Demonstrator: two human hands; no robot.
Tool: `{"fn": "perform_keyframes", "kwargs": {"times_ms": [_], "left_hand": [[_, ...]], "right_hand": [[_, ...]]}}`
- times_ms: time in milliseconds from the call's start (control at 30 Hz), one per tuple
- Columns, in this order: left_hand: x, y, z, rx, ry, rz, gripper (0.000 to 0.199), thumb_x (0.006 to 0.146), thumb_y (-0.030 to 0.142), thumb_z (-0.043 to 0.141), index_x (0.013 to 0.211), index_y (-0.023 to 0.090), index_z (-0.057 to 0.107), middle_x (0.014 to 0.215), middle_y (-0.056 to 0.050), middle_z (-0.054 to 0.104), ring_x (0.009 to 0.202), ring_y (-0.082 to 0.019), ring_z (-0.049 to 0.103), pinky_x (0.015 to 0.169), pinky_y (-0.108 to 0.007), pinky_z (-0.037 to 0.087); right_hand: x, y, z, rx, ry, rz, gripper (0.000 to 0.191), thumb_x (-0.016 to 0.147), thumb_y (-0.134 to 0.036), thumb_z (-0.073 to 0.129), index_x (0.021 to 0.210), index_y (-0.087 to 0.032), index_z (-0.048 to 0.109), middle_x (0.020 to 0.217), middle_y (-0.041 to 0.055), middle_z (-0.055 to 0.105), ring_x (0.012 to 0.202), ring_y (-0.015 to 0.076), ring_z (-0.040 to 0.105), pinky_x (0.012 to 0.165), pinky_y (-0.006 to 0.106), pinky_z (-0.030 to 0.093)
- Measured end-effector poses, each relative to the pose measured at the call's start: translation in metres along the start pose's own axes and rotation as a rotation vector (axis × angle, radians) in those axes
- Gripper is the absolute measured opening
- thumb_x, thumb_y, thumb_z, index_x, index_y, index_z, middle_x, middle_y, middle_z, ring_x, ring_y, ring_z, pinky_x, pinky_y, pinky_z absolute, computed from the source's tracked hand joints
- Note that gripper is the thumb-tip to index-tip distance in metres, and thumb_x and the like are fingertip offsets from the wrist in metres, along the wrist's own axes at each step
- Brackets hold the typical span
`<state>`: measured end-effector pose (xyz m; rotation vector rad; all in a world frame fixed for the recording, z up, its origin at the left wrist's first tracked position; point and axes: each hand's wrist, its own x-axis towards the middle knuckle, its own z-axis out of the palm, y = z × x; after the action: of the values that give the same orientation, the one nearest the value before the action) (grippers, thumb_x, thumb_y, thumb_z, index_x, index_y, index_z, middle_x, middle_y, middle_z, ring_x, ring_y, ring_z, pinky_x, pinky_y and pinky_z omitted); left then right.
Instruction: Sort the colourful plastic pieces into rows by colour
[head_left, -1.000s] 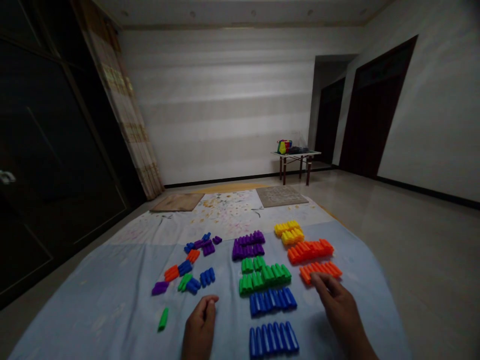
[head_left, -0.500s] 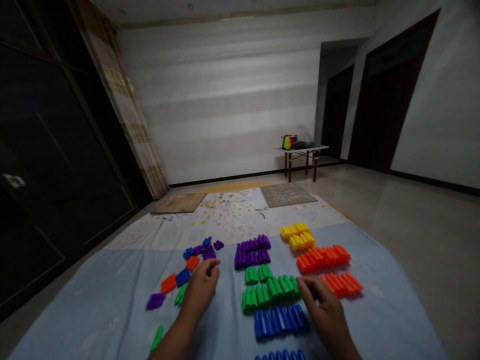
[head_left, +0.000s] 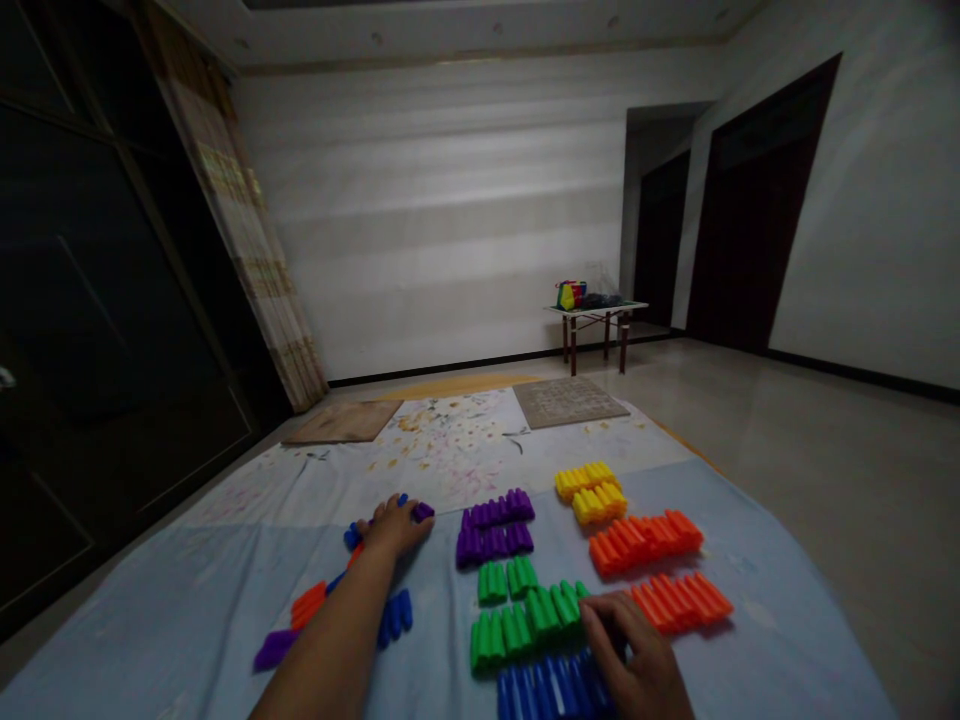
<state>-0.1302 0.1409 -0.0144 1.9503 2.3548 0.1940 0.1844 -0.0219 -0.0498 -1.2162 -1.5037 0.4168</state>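
My left hand (head_left: 396, 525) lies palm down, fingers spread, over a small group of purple plastic pieces (head_left: 423, 512) and blue pieces (head_left: 351, 537) on the left. Most of that group is hidden beneath it. My right hand (head_left: 637, 645) has its fingers curled, tips against the right end of the front row of green pieces (head_left: 504, 638). Whatever those tips may pinch cannot be made out. Behind the green rows are purple rows (head_left: 495, 541). Blue pieces (head_left: 536, 690) lie in front, partly covered by my right hand. Orange rows (head_left: 681, 602) lie beside that hand, with yellow rows (head_left: 589, 480) farther back.
A flowered cloth (head_left: 450, 450) covers the table. Loose orange (head_left: 307, 604), purple (head_left: 274, 650) and blue pieces (head_left: 395, 617) lie around my left forearm. Two mats (head_left: 570, 402) rest at the far edge. A small table (head_left: 596, 308) with a colourful bag stands by the wall.
My left hand has reached forward and come down over the purple and blue group. My right hand stays by the green row's end. The view has tilted up a little.
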Motion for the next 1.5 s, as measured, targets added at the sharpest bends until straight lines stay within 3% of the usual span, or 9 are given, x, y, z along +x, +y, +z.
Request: {"fn": "perform_keyframes", "kwargs": {"times_ms": [133, 300, 467, 567, 767, 1000, 1133, 1367, 1500], "left_hand": [[-0.016, -0.011, -0.004, 0.035, 0.019, 0.078, 0.052, 0.071, 0.051, 0.044, 0.113, 0.023, 0.058, 0.137, -0.015, 0.040, 0.119, -0.034, 0.041, 0.095, -0.055, 0.027], [-0.049, -0.022, -0.006, 0.025, 0.022, 0.175, 0.053, 0.071, 0.049, 0.047, 0.117, 0.023, 0.056, 0.138, -0.012, 0.040, 0.123, -0.029, 0.039, 0.101, -0.046, 0.024], [-0.087, -0.036, -0.009, -0.038, -0.068, 0.271, 0.051, 0.067, 0.050, 0.054, 0.115, 0.032, 0.057, 0.139, -0.003, 0.041, 0.126, -0.027, 0.037, 0.107, -0.044, 0.016], [-0.101, -0.040, -0.020, -0.113, -0.145, 0.291, 0.052, 0.063, 0.051, 0.059, 0.113, 0.035, 0.058, 0.137, -0.002, 0.044, 0.125, -0.027, 0.038, 0.106, -0.044, 0.019], [-0.107, -0.032, -0.034, -0.134, 0.042, 0.207, 0.042, 0.076, 0.047, 0.044, 0.110, 0.027, 0.058, 0.121, -0.005, 0.057, 0.116, -0.024, 0.044, 0.101, -0.043, 0.021], [-0.112, -0.006, -0.022, -0.066, 0.017, 0.342, 0.032, 0.068, 0.040, 0.054, 0.093, 0.023, 0.065, 0.109, -0.009, 0.060, 0.107, -0.027, 0.048, 0.099, -0.046, 0.018], [-0.110, 0.000, -0.018, -0.037, 0.024, 0.325, 0.026, 0.068, 0.036, 0.053, 0.082, 0.019, 0.066, 0.102, -0.011, 0.061, 0.105, -0.029, 0.048, 0.099, -0.051, 0.016], [-0.122, -0.003, -0.019, -0.109, 0.077, 0.317, 0.036, 0.071, 0.037, 0.053, 0.104, 0.023, 0.060, 0.112, -0.007, 0.061, 0.112, -0.025, 0.047, 0.102, -0.048, 0.019], [-0.139, -0.006, -0.011, -0.286, 0.109, 0.355, 0.039, 0.073, 0.037, 0.052, 0.108, 0.022, 0.058, 0.114, -0.007, 0.061, 0.110, -0.023, 0.051, 0.099, -0.041, 0.032]], "right_hand": [[-0.001, 0.000, 0.000, -0.014, -0.033, 0.008, 0.026, 0.083, -0.041, 0.049, 0.075, -0.021, 0.063, 0.069, 0.0027, 0.062, 0.060, 0.0140, 0.058, 0.055, 0.021, 0.048], [-0.003, -0.005, -0.002, -0.031, -0.046, 0.050, 0.028, 0.083, -0.044, 0.048, 0.076, -0.021, 0.062, 0.070, 0.0031, 0.063, 0.060, 0.0146, 0.057, 0.055, 0.023, 0.048], [-0.005, -0.006, -0.003, -0.017, -0.063, 0.085, 0.028, 0.082, -0.045, 0.049, 0.076, -0.021, 0.062, 0.073, 0.0035, 0.063, 0.062, 0.0153, 0.058, 0.057, 0.024, 0.047], [-0.005, -0.005, -0.003, 0.000, -0.083, 0.109, 0.029, 0.082, -0.045, 0.048, 0.078, -0.020, 0.063, 0.076, 0.0044, 0.064, 0.067, 0.0163, 0.059, 0.060, 0.025, 0.048], [-0.002, -0.003, -0.004, 0.022, -0.060, 0.161, 0.032, 0.079, -0.049, 0.051, 0.075, -0.019, 0.064, 0.075, 0.0045, 0.065, 0.069, 0.0173, 0.060, 0.061, 0.025, 0.048], [0.002, -0.014, -0.006, 0.075, 0.131, 0.218, 0.041, 0.075, -0.057, 0.051, 0.074, -0.018, 0.064, 0.071, 0.0044, 0.065, 0.065, 0.0172, 0.059, 0.059, 0.027, 0.047], [0.018, -0.023, -0.012, 0.078, 0.078, 0.211, 0.040, 0.075, -0.055, 0.053, 0.076, -0.017, 0.064, 0.072, 0.0047, 0.065, 0.066, 0.0174, 0.059, 0.062, 0.027, 0.047], [0.041, -0.014, -0.013, 0.119, 0.165, 0.187, 0.039, 0.075, -0.052, 0.053, 0.083, -0.015, 0.064, 0.076, 0.0068, 0.066, 0.071, 0.0198, 0.060, 0.066, 0.031, 0.047], [0.037, 0.005, -0.014, 0.087, 0.211, 0.194, 0.037, 0.077, -0.050, 0.053, 0.084, -0.016, 0.064, 0.080, 0.0074, 0.066, 0.073, 0.0195, 0.059, 0.068, 0.031, 0.047]]}}
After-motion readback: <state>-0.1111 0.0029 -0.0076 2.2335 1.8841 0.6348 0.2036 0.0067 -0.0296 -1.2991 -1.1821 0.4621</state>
